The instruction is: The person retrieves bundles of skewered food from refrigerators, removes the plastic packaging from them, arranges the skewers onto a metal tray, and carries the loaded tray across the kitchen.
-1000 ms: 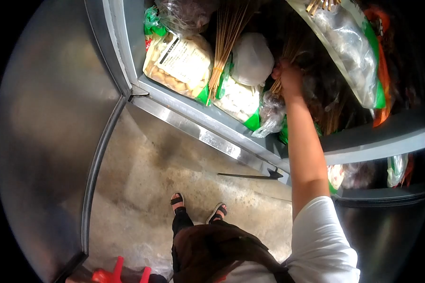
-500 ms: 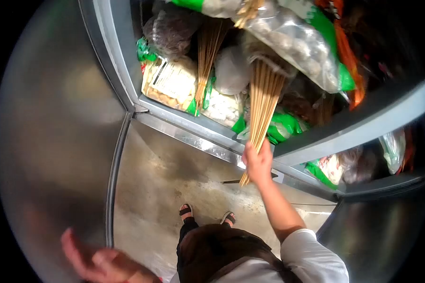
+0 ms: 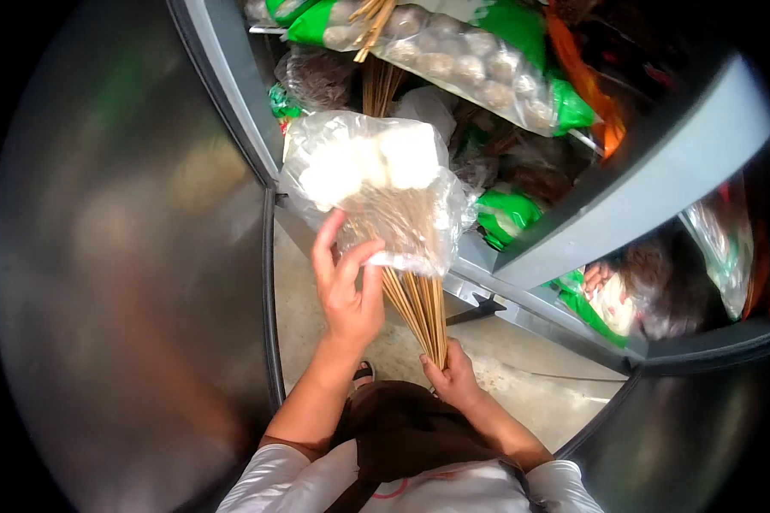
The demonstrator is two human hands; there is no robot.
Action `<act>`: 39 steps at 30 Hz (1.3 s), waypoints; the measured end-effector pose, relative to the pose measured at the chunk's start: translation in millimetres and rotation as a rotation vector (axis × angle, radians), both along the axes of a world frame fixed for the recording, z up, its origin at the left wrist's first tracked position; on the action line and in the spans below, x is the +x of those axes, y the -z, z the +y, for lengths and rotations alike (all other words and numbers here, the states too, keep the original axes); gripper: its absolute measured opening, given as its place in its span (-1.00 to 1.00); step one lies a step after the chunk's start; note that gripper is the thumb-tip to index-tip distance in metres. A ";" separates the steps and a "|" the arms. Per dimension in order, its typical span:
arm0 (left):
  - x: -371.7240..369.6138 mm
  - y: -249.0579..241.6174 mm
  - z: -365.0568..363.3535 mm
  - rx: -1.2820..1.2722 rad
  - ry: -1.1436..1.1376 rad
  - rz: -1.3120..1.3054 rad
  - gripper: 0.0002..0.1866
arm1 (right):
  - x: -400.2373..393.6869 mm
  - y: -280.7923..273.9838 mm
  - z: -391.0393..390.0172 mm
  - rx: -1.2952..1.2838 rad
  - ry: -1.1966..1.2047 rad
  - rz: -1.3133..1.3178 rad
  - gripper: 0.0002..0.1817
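Observation:
My right hand (image 3: 453, 376) is closed around the lower ends of a bundle of wooden skewers (image 3: 417, 312). Their upper part runs into a clear plastic bag (image 3: 449, 214), where pale white pieces (image 3: 406, 158) show at the top. Beside the bag's lower left edge is my left hand (image 3: 348, 291), its fingers spread and fingertips right against the plastic. The bundle is tilted, in front of the open cabinet.
Inside the cabinet, a bag of round balls (image 3: 453, 60) lies on the upper shelf with loose skewer ends over it. Green-and-clear bags (image 3: 506, 214) sit below. A grey post (image 3: 633, 184) divides the openings, and a metal door (image 3: 137, 256) stands on the left.
The skewer bundle and its bag have come out of the cabinet toward me. My left hand has moved up from the lower left to the bag.

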State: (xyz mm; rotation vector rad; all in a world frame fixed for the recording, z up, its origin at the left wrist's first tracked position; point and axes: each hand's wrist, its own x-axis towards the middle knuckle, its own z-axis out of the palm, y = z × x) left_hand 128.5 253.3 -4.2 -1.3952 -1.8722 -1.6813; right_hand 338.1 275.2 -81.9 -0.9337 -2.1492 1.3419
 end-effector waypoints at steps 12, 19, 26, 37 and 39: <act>60.6 77.9 -25.4 0.043 0.507 -0.755 -0.85 | -11.1 21.4 -9.1 -0.355 0.326 0.178 -0.74; 55.1 91.2 -3.3 -0.267 0.512 -1.596 -0.45 | -21.1 5.6 -29.8 -0.255 0.229 0.052 -0.74; 56.4 82.1 -9.4 -0.446 0.506 -1.725 -0.58 | -8.2 -6.9 -21.7 -0.215 -0.074 -0.132 -0.63; 66.6 84.3 -7.3 -0.287 0.480 -1.692 -0.71 | -6.5 -6.1 15.9 -0.128 0.187 0.064 -0.68; 67.5 83.8 -7.1 -0.299 0.491 -1.670 -0.72 | -17.1 -14.4 27.3 -0.123 0.221 0.116 -0.68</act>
